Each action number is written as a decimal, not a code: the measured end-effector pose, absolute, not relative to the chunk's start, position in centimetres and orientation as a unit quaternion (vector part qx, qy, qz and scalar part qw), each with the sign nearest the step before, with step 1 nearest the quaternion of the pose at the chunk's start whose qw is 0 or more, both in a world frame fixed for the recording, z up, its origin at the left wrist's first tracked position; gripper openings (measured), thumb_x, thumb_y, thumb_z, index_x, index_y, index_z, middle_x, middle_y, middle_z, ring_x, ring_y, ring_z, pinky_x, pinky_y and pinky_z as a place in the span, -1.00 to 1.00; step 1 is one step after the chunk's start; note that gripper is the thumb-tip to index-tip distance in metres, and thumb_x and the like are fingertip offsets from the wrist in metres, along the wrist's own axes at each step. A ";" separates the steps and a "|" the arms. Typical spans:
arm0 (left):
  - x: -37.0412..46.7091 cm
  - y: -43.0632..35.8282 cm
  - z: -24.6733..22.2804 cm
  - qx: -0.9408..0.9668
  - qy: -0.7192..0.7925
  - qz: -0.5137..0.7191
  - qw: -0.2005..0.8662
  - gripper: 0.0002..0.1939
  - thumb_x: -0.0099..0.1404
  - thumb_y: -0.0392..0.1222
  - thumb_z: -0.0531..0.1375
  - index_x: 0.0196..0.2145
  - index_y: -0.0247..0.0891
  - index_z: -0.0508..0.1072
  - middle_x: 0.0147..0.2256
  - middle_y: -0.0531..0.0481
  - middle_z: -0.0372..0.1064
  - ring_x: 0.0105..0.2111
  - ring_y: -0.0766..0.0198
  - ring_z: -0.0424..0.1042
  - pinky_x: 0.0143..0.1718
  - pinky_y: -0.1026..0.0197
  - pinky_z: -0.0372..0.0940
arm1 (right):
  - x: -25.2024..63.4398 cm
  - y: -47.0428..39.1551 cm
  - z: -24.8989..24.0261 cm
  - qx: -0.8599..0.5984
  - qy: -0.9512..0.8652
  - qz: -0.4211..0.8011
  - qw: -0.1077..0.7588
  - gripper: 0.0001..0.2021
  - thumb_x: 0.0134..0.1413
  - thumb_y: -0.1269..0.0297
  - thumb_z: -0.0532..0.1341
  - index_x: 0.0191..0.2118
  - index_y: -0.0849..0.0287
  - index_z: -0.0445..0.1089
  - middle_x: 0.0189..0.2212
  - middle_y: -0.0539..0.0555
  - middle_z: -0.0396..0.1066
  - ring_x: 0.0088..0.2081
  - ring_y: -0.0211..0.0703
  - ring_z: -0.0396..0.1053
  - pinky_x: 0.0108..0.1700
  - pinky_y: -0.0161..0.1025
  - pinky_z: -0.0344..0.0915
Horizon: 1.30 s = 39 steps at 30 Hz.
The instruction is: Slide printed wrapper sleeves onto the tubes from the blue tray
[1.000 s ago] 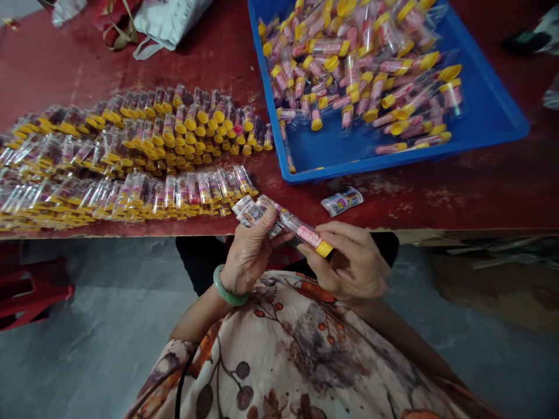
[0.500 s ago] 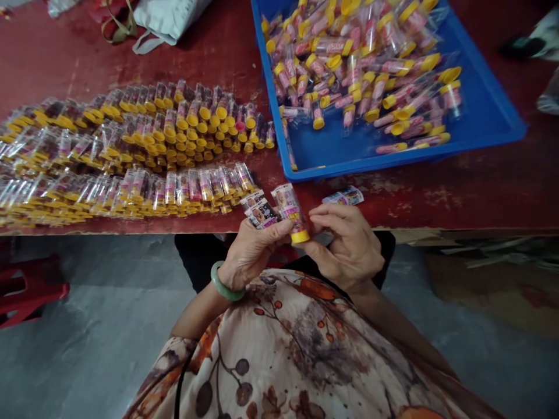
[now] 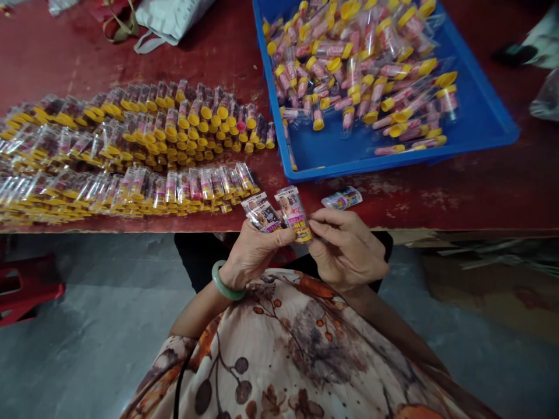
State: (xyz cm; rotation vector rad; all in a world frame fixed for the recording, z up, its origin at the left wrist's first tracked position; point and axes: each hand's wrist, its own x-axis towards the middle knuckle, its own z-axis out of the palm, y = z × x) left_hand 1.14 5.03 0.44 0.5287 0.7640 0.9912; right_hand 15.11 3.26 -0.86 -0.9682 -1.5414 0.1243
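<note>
My left hand [image 3: 255, 251], with a green bangle on its wrist, holds several printed cards [image 3: 262, 214] and a clear tube with a yellow end [image 3: 293, 214] between thumb and fingers. A printed insert or wrap shows at the tube. My right hand [image 3: 347, 247] has its thumb and fingertips closed at the tube's right side. Another printed piece [image 3: 343, 198] lies on the red table just beyond my right hand. Rows of yellow-capped tubes [image 3: 174, 128] are stacked on the left.
A blue tray [image 3: 393, 162] with a heap of pink-filled, yellow-capped tubes stands at the back right. A white bag [image 3: 168, 20] lies at the back left. Red stool [image 3: 30, 285] on the floor at left. Plastic bag [image 3: 545, 96] at far right.
The tube in my hands has turned a little, and its printed side now covers more of the yellow end. My right fingers have moved in against it.
</note>
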 end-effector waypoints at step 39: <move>-0.9 3.9 0.9 0.233 0.353 0.472 0.774 -0.60 -0.12 -0.17 0.49 -0.29 -0.29 0.56 -0.34 -0.01 0.53 -0.35 0.27 0.48 -0.16 0.19 0.35 | 13.6 2.8 1.5 -0.391 -0.733 0.039 0.556 -0.58 -0.03 0.62 0.26 -0.05 0.08 0.47 -0.25 0.09 0.50 -0.34 -0.15 0.48 -0.41 -0.24 0.41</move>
